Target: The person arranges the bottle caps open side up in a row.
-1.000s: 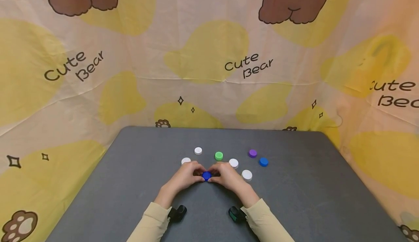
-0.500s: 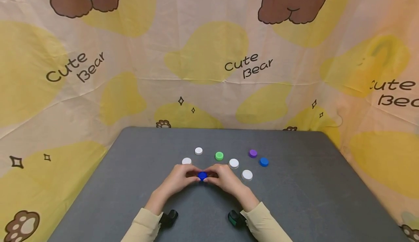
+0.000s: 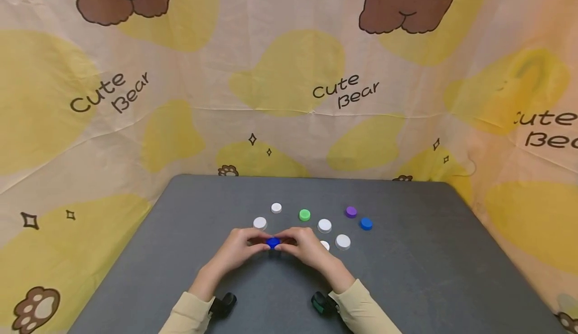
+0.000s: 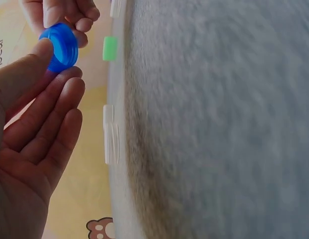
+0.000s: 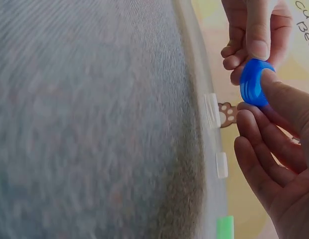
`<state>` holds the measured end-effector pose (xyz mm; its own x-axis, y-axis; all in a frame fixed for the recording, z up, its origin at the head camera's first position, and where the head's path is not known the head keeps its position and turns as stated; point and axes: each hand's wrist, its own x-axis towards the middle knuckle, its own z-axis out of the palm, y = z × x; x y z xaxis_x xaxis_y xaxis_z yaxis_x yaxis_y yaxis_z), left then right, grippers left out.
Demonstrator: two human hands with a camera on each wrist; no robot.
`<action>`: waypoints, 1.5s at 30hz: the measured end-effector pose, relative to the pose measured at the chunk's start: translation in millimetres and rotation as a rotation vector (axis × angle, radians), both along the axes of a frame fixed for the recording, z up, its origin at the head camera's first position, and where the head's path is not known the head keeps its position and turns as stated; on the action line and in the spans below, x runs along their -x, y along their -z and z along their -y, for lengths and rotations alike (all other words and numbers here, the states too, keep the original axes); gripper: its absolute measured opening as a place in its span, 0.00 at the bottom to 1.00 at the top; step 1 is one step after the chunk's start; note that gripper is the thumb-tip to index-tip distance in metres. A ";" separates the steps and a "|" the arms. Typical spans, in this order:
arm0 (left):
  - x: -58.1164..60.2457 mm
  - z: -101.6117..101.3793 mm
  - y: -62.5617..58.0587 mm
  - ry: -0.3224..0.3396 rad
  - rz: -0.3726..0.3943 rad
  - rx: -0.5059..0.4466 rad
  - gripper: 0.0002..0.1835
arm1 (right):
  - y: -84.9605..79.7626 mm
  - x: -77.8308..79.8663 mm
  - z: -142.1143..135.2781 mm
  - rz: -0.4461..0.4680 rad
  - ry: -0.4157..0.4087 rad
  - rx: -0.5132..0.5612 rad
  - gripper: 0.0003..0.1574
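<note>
A dark blue bottle cap is held between both hands above the table. My left hand pinches its left side with thumb and fingers, while my right hand pinches the opposite side. In the left wrist view the hollow, ridged inside of the blue cap faces the camera, the left thumb lying at its rim. The right wrist view has the right thumb against the blue cap and the other fingers below it. Just right of the right hand, a white cap is partly hidden.
Beyond the hands on the grey table lie white caps, a green cap, a purple cap and a lighter blue cap. Another white cap is at the right. A printed cloth hangs behind.
Both hands have shifted left with the blue cap between them, the left forearm swinging outward. A white cap beside the right hand has come into view. The other caps stay put.
</note>
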<state>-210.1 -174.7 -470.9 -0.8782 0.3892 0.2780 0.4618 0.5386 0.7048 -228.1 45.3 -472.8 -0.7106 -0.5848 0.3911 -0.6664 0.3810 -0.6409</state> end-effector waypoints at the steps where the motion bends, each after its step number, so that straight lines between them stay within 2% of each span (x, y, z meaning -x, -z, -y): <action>1: -0.9 1.6 0.2 -0.004 -0.001 -0.001 0.10 | 0.0 -0.5 1.1 -0.003 -0.002 -0.002 0.15; 12: -10.3 19.6 -0.2 -0.018 -0.053 -0.023 0.12 | -0.7 -3.4 15.1 0.018 -0.024 0.001 0.16; 15: -11.8 23.9 -0.4 -0.016 -0.102 -0.032 0.11 | -0.6 -4.4 19.1 0.039 -0.009 0.007 0.15; 16: -14.5 23.2 -4.1 -0.022 -0.119 -0.041 0.10 | -0.5 -4.6 20.4 0.049 -0.001 0.008 0.15; 19: -13.9 26.2 -4.0 -0.019 -0.176 -0.061 0.09 | -0.5 -4.5 23.9 0.079 0.022 0.014 0.14; 22: -12.8 28.7 -3.7 -0.019 -0.199 -0.077 0.09 | -1.5 -4.8 27.1 0.120 0.041 0.017 0.14; 23: -10.2 31.5 0.2 -0.010 -0.211 -0.077 0.09 | -1.9 -5.1 28.2 0.134 0.046 0.017 0.15; 35: -17.7 34.0 1.3 -0.022 -0.203 -0.113 0.15 | -0.3 -8.1 40.2 0.217 0.092 0.066 0.16; 41: -19.3 35.7 -0.1 -0.026 -0.192 -0.094 0.16 | -0.4 -10.6 44.6 0.219 0.123 0.083 0.15; 45: -22.5 39.8 -1.4 -0.062 -0.179 -0.079 0.15 | -0.4 -13.6 47.7 0.199 0.117 0.081 0.15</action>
<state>-187.5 -214.5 -469.5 -0.8335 0.3065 0.4597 0.5513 0.5161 0.6556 -214.6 -2.4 -472.4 -0.8395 -0.4665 0.2787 -0.4779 0.3899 -0.7871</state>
